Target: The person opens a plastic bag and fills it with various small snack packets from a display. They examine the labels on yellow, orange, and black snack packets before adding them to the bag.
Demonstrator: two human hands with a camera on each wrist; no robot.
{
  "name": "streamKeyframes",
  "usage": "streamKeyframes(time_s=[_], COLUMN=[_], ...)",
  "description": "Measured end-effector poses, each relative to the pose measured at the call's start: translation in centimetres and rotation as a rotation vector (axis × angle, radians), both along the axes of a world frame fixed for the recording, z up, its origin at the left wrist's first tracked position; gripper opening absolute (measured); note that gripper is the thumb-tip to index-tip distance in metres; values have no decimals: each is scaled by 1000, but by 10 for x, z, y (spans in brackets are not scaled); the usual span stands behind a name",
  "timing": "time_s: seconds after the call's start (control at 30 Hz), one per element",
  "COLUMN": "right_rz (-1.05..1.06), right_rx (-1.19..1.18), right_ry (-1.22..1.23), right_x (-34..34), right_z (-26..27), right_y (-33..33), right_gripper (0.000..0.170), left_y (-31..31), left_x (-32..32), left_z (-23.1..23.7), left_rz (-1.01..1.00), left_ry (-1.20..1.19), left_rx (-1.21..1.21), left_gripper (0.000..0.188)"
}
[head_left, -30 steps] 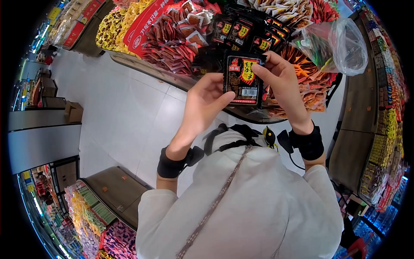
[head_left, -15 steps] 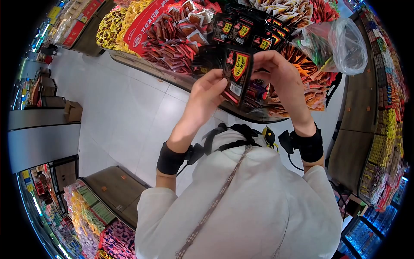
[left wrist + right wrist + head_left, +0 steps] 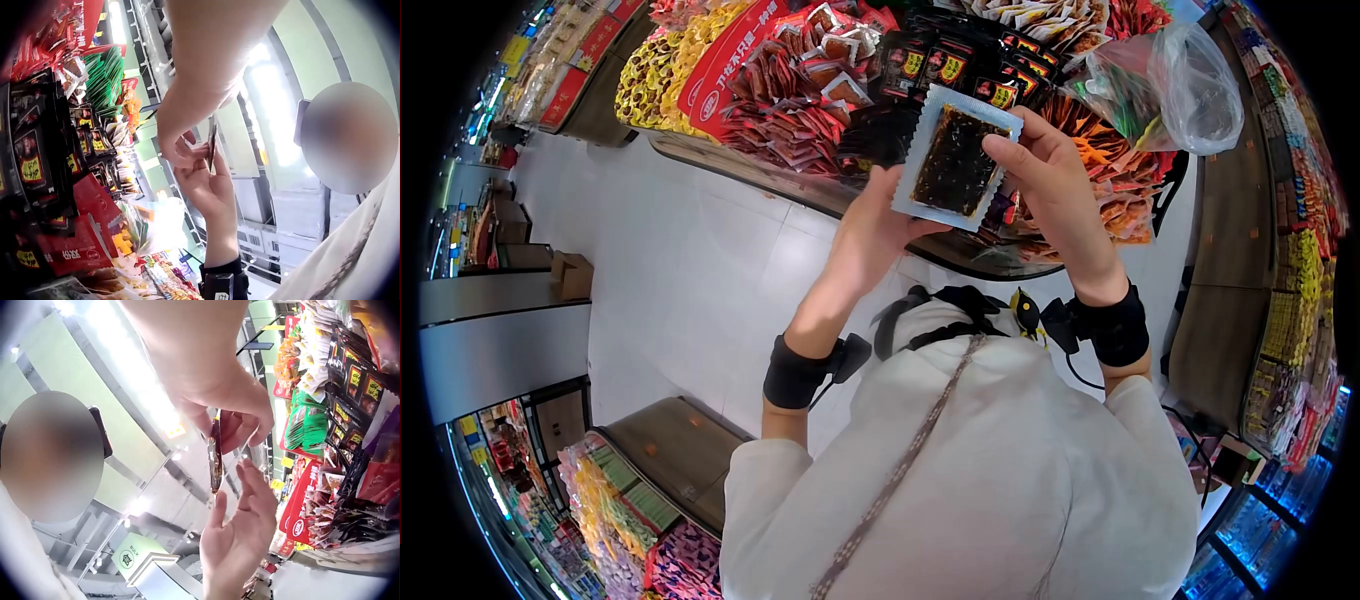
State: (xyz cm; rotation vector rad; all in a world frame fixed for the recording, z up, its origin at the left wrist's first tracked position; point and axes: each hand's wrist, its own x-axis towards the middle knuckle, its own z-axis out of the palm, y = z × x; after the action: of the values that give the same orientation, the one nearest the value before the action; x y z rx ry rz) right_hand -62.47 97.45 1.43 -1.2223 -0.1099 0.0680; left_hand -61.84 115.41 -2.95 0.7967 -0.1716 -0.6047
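A small snack packet [image 3: 960,160] is held up over the display, its see-through face showing dark brown food framed by pale, zigzag-cut edges. My right hand [image 3: 1055,185] pinches its right side, thumb on the face and fingers behind. At the packet's lower left is my left hand [image 3: 875,225], its fingertips partly hidden by the packet. From the right wrist, the packet [image 3: 215,456] appears edge-on, and the left hand [image 3: 240,531] has thumb and fingers spread apart close to its lower end. Black packets [image 3: 945,65] with yellow labels lie piled beyond the hands.
Red packets [image 3: 775,105] fill the display's left part, beside a red sign [image 3: 725,65] and yellow-wrapped sweets [image 3: 650,85]. A clear plastic bag [image 3: 1200,90] sits at the right. Orange packets [image 3: 1090,145] lie near the right hand. A brown cabinet [image 3: 1225,270] runs along the right.
The packet has been turned over, from its black printed front to its see-through face. My right hand has taken hold of it again, and the left hand's grip has loosened.
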Motion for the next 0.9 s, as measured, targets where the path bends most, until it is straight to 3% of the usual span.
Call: streamKeyframes(time_s=[0.1,0.2,0.3,0.5,0.7,0.8,0.9], right_rz=[37,59,35,181,161,11,44], right_rx=[-101,-59,-14,250,256,9,-137], right_ry=[-7,5,20,177,166,21,-137], right_x=[3,4,4,10,9,7,4], right_z=[-11,-15,-18,-29,-27,-27,-25], right_y=[-5,-4,-1,-3,-1,0,-2], right_gripper=[23,23,22,20,15,12,17], left_y=[3,0,-1,1,3,1,1], left_x=[-3,-7,-7,-6,-5,-3,-2], left_z=[-2,-2,-4,-4,-5,-9,-13], left_rz=[131,207,224,183,159,182,193], left_ry=[-234,-330,-282,-246,-228,-243,-232], left_rx=[306,312,257,193,174,189,196], left_gripper=[33,32,31,29,28,29,31])
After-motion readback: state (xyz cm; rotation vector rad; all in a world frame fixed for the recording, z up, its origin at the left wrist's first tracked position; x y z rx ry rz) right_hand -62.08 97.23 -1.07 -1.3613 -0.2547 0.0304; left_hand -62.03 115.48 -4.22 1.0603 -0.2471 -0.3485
